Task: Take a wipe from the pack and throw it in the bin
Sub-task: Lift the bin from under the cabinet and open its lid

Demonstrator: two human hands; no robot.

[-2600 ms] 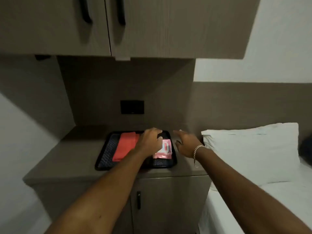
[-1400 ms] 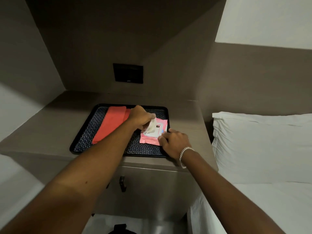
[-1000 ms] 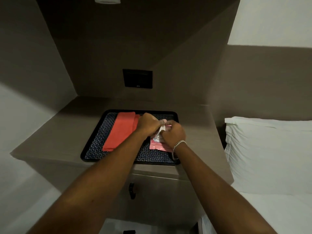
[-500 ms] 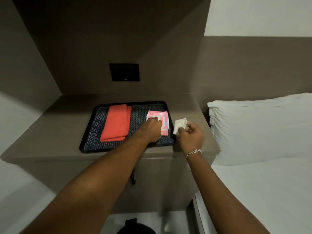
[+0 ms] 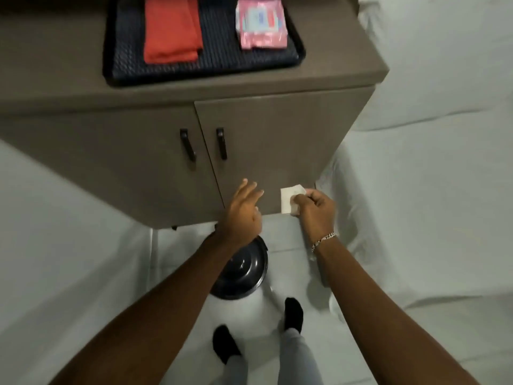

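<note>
The pink wipe pack (image 5: 261, 22) lies on the black tray (image 5: 294, 55) on top of the cabinet, with nobody touching it. My right hand (image 5: 315, 211) pinches a small folded white wipe (image 5: 288, 200) in front of the cabinet door, low down. My left hand (image 5: 244, 213) hovers with fingers spread and empty, just above the black round bin (image 5: 244, 276) on the floor. The bin's domed lid is down, and my left forearm covers part of it.
A folded red cloth (image 5: 172, 29) lies on the tray's left half. The brown cabinet (image 5: 138, 151) has two doors with black handles. White bedding (image 5: 430, 190) rises at the right and a white surface at the left. My feet in black socks (image 5: 293, 314) stand on the white floor.
My view has tipped down from the cabinet top to the floor. My left hand has left the pack and dropped over the bin. My right hand has come down with the wipe.
</note>
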